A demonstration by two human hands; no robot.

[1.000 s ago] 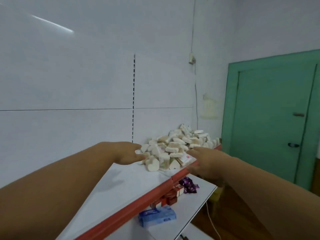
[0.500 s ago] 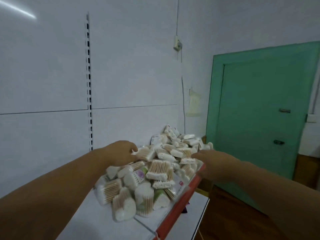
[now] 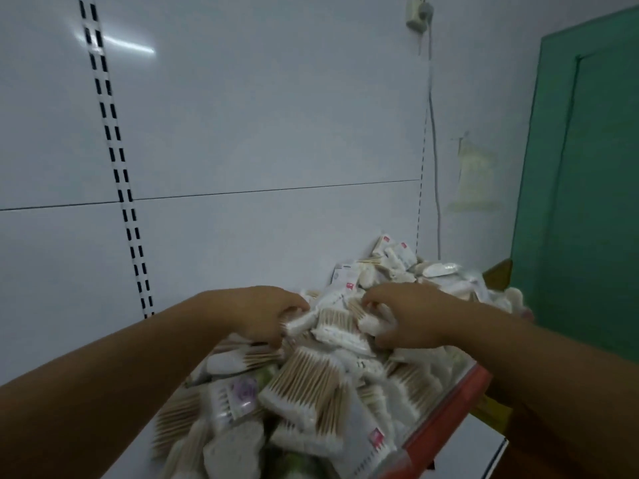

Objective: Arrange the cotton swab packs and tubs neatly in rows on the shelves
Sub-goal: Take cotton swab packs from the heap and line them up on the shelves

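Heap of cotton swab packs [image 3: 311,385] lies loose on the top shelf, piled right up against the red shelf edge [image 3: 449,413]. No rows yet, and I can't make out any tubs. Left hand [image 3: 262,314] is at the heap top, well back from the red edge, fingers curled round the white end of a top pack [image 3: 337,326]. Right hand [image 3: 411,318] is beside it, equally far back from the edge, fingers curled and pinching a neighbouring pack [image 3: 371,323]; the exact grip is blurred.

Likely step: pulling packs off the top to start a row.

Risks: the wrappers look slick, so tugging from the top could shift the heap. Front packs at the red edge could then slide over it onto the lower shelf [image 3: 466,447] below. Grabbing several at once may drop some.
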